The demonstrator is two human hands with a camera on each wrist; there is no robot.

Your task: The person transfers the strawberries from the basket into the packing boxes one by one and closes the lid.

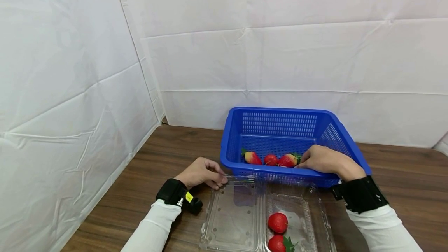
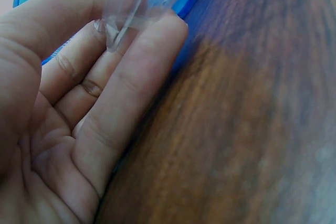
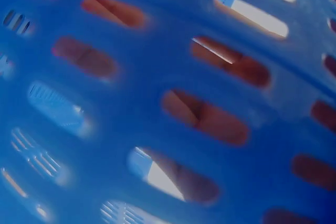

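My left hand (image 1: pixel 204 173) pinches the far left edge of a clear plastic clamshell box (image 1: pixel 232 219) between thumb and fingers. Up close, the left wrist view shows a bit of that clear plastic (image 2: pixel 128 11) at my fingertips. The box lies open; two strawberries (image 1: pixel 278 223) sit in its right half. My right hand (image 1: pixel 323 159) reaches over the near rim into a blue basket (image 1: pixel 280 112), its fingertips at the leafy end of a strawberry (image 1: pixel 287 161). The rim partly hides those fingers, so their grip is unclear. Through the basket's slots, the right wrist view shows parts of the hand (image 3: pixel 205 116).
Two more strawberries (image 1: pixel 252 158) lie along the basket's near side, left of my right hand. Basket and box stand close together on a dark wooden table (image 1: pixel 175 143). White sheets (image 1: pixel 196 61) hang behind the table and along its left side.
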